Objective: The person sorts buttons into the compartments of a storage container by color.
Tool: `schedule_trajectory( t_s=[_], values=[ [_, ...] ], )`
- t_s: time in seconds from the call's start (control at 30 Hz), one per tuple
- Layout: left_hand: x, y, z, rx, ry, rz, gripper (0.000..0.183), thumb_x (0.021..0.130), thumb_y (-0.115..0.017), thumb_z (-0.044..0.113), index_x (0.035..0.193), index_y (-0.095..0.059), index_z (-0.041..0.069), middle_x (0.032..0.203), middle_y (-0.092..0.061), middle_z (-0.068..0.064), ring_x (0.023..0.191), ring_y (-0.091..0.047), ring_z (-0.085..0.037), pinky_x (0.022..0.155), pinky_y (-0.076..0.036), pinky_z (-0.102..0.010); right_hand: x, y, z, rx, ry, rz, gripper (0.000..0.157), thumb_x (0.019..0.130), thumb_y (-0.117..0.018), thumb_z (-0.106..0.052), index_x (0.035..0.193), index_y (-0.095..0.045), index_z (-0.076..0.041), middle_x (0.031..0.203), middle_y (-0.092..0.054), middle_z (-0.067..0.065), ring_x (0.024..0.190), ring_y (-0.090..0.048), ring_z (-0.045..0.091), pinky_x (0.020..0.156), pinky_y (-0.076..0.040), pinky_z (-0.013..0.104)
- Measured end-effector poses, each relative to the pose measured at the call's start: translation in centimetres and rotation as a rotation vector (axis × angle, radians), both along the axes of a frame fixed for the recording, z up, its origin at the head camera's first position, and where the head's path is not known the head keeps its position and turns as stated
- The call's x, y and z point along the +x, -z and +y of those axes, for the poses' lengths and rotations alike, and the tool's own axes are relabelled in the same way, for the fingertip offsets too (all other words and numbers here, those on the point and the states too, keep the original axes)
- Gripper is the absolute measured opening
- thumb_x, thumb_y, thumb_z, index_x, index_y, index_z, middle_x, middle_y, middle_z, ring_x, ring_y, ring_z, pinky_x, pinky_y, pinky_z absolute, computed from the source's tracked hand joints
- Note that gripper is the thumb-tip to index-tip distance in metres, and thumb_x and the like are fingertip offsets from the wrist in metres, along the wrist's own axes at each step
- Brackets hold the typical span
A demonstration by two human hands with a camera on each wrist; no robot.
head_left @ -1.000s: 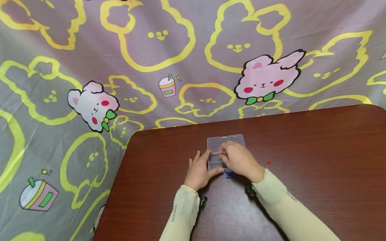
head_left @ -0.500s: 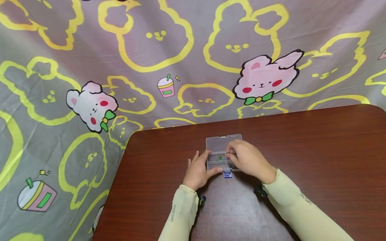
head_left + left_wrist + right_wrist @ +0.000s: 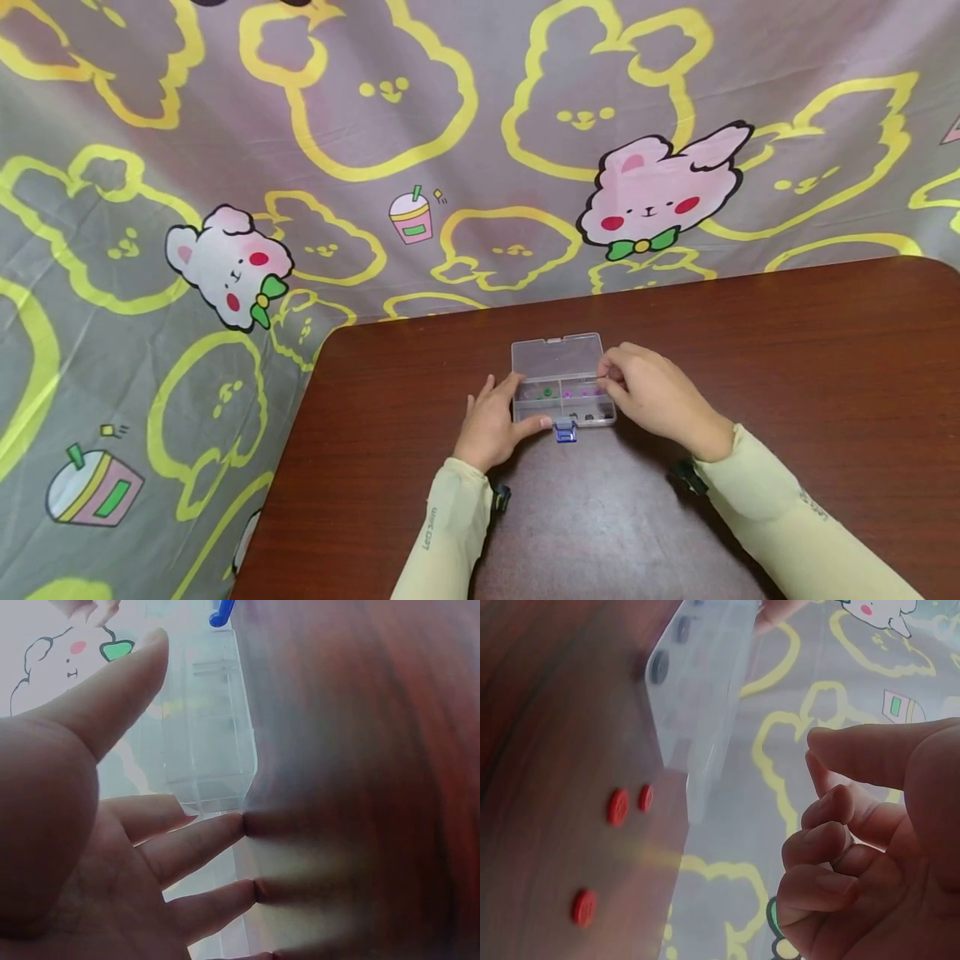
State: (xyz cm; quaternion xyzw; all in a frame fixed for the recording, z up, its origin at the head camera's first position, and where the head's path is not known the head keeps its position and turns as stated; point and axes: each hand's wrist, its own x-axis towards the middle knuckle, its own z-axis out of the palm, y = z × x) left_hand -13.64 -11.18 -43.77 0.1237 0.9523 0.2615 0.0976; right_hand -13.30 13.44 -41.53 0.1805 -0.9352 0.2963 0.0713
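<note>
A clear plastic divided box [image 3: 556,360] stands on the table with its lid raised at the back. Green buttons [image 3: 548,392] lie in its back left compartment, pink buttons [image 3: 567,395] in the back right one, and black buttons [image 3: 588,417] in the front right. My left hand [image 3: 489,431] spans the box's left end, fingers mostly straight at its side and thumb by the front edge. At the right end hovers my right hand [image 3: 663,396], its fingers curled and thumb near the index fingertip; nothing shows between them. Red buttons [image 3: 618,808] lie on the table below it.
A blue latch [image 3: 566,432] sticks out from the box's front. The dark brown wooden table [image 3: 787,358] extends widely to the right. Behind it hangs a patterned cloth [image 3: 480,100], close to the table's back and left edges.
My right hand has moved rightward from over the middle of the box to its right end, uncovering the pink and black buttons. The left hand stays at the box's left end.
</note>
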Motion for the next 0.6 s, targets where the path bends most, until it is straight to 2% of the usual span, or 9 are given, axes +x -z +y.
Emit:
schedule_trajectory(
  t_s=[0.37,0.6],
  values=[
    [-0.1,-0.1,0.0,-0.012,0.002,-0.019,0.082,0.086,-0.075,0.052,0.151,-0.045,0.012,0.154,-0.046,-0.011,0.15,-0.024,-0.038,0.117,-0.017,-0.066,0.5,0.1,2.0,0.009,0.023,-0.032,0.006,0.089,-0.074,-0.008,0.09,-0.068,-0.009,0.079,-0.057,-0.002,0.07,-0.052,0.014,0.064,-0.046,0.034],
    [0.0,-0.1,-0.1,-0.009,0.005,-0.016,0.083,0.086,-0.075,0.051,0.152,-0.045,0.011,0.154,-0.045,-0.011,0.15,-0.024,-0.037,0.117,-0.017,-0.066,0.8,0.4,2.5,-0.013,0.016,-0.017,0.009,0.088,-0.075,-0.007,0.087,-0.067,-0.01,0.078,-0.056,-0.003,0.069,-0.051,0.013,0.062,-0.044,0.033]
  ],
)
